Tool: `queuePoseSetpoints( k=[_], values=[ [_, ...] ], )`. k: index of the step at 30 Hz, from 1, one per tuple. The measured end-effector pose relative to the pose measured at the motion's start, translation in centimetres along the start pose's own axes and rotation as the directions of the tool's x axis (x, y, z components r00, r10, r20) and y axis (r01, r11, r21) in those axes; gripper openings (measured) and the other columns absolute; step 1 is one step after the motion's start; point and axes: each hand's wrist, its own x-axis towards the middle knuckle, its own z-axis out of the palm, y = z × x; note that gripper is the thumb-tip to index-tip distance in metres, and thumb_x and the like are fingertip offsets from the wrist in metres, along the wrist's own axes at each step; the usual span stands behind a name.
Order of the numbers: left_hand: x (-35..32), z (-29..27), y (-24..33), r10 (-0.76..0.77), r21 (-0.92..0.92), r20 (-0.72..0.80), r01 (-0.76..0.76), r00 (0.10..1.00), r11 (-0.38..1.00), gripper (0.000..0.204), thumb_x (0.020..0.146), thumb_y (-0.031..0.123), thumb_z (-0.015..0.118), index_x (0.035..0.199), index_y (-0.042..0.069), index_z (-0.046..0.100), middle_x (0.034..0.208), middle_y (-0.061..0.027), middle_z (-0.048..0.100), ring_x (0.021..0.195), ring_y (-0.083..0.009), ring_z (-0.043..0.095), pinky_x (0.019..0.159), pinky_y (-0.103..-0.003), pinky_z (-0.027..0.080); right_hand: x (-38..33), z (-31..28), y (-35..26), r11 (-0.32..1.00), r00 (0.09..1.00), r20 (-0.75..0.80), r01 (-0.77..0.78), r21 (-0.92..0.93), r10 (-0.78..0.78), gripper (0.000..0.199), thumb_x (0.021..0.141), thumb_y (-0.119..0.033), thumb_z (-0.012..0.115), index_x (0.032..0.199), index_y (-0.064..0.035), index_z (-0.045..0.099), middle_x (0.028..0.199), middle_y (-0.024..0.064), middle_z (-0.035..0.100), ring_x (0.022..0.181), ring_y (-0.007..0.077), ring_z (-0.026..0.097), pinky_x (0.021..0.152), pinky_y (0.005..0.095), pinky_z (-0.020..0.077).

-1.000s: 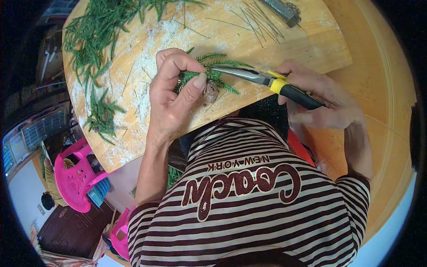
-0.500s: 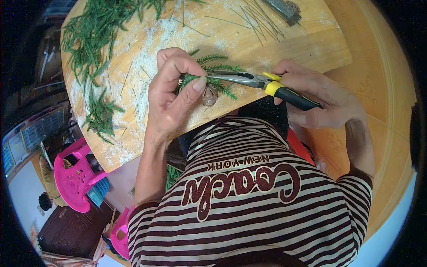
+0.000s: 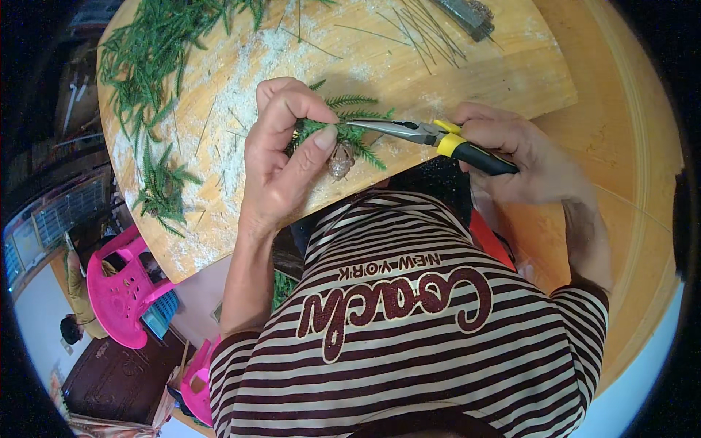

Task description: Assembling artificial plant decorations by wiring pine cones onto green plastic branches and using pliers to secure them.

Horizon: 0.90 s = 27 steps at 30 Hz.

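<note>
two hands [image 3: 281, 157], one pair of pliers [image 3: 427, 134], one brown ornament [image 3: 340, 163], two pink seats [image 3: 120, 299]

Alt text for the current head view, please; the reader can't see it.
A person's left hand pinches a green sprig beside a brown rounded piece, while the right hand holds yellow-and-black pliers, tips beside that pinch. A wooden board bears more greenery, thin wires and white flecks.
</note>
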Motion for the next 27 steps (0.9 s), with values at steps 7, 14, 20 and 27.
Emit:
queuePoseSetpoints(
  k=[7,14,20,27],
  values=[
    [0.0,0.5,0.3,-0.025,0.052,-0.058,0.028,0.998,0.998,0.015,0.081,0.016,0.062,0.088,0.003,0.057,0.092,-0.0064,0.049,0.093,-0.0200,0.040,0.088,-0.031,0.032,-0.2,0.5,-0.5,0.997,0.999,-0.031,-0.025,-0.076,0.023,0.020,0.070,0.002,0.058,0.089,-0.0008,0.055,0.088,0.0083,0.045,0.086,0.0209,0.047,0.074,0.0282,0.0375],
    [-0.2,-0.1,0.3,0.032,0.221,-0.017,-0.028,0.999,0.975,0.015,0.084,0.013,0.062,0.089,0.002,0.053,0.092,-0.0051,0.047,0.093,-0.0170,0.039,0.087,-0.028,0.031,0.2,0.5,-0.2,0.994,0.993,-0.068,0.090,-0.069,-0.095,0.026,0.069,-0.006,0.062,0.093,-0.0008,0.053,0.085,0.0077,0.041,0.084,0.0223,0.044,0.075,0.0306,0.0366],
    [-1.8,-2.4,1.3,0.204,0.498,-0.233,-0.064,0.951,0.865,0.015,0.082,0.005,0.063,0.093,0.001,0.054,0.093,-0.0059,0.050,0.092,-0.0175,0.043,0.085,-0.029,0.034,0.7,0.6,-1.4,0.979,0.978,-0.114,0.157,-0.131,-0.172,0.028,0.069,-0.013,0.062,0.092,0.0006,0.054,0.090,0.0106,0.044,0.088,0.0247,0.045,0.080,0.0324,0.0359],
    [-8.5,-12.9,1.1,0.473,0.602,-0.721,0.120,0.505,0.789,0.025,0.085,0.001,0.061,0.105,-0.001,0.045,0.100,-0.0076,0.045,0.091,-0.0143,0.046,0.081,-0.027,0.037,1.1,1.5,-1.8,0.999,0.972,-0.231,-0.039,0.012,0.041,0.030,0.067,-0.015,0.060,0.095,-0.0024,0.058,0.102,0.0055,0.050,0.090,0.0122,0.045,0.077,0.0228,0.0346]
  ],
)
